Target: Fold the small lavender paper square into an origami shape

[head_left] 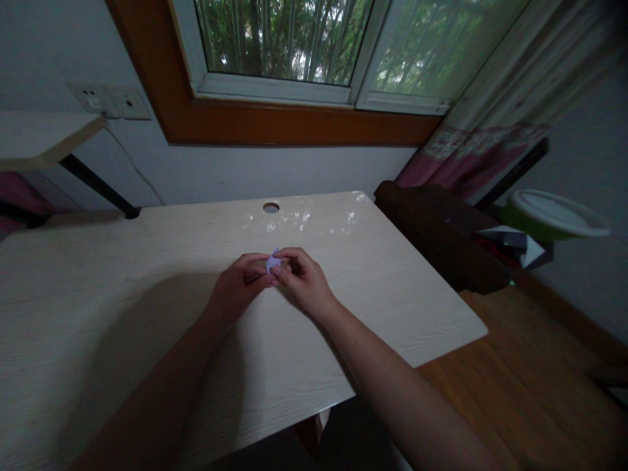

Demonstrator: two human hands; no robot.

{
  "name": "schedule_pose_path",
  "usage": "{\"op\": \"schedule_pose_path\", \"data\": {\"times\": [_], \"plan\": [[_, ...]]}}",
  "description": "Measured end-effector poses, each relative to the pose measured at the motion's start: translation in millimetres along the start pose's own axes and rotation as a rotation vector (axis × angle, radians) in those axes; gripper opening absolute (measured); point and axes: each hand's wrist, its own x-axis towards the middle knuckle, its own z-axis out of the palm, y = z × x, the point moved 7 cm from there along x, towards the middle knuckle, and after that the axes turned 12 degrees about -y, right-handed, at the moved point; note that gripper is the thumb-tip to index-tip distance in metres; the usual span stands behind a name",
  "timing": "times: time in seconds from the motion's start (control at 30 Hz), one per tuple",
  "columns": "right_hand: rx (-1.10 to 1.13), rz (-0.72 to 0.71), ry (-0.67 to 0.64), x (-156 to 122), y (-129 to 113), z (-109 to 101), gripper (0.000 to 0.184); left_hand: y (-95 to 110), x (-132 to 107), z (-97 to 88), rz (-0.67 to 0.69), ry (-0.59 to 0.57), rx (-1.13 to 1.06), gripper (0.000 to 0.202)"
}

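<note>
Watching from my remote seat, I have the desk (407, 288) filling most of the view, its far edge by the wall under the window (284, 42) — a spot probably chosen for daylight. On the far right hangs the curtain (500, 85), drawn to the window's side, I suppose so that the light gets in. Below it, beyond the desk's right edge, stands a dark chest (422, 212). At the far left a shelf (39, 137) sits raised on black legs, likely to leave the surface under it usable. Farther right, a green and white basin (532, 226) is near the chest; I can't make out what bears it.

The left hand (240, 278) and right hand (307, 275) meet over the middle of the desk, fingertips closed in a pinch from both sides. Beyond them, near the far edge, is a round hole (271, 208), presumably for cables. Smallest of all, between the fingertips, is the lilac piece (273, 262), seemingly folded paper — gripped lightly, I judge, because it is small and thin, with a point of it standing up.
</note>
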Motion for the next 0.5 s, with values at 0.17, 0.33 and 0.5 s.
{"op": "schedule_pose_path", "data": {"times": [0.17,0.33,0.5], "plan": [[0.109,0.015,0.018,1.2,5.7,1.9,0.038,0.3,0.0,0.9,-0.006,0.003,0.023,0.043],[0.289,0.016,0.032,3.5,8.0,4.3,0.038,-0.8,0.5,2.5,-0.012,-0.005,-0.027,0.042],[0.303,0.027,0.054,4.4,8.7,3.1,0.039,-3.4,1.2,1.8,-0.029,-0.001,0.018,0.043]]}}
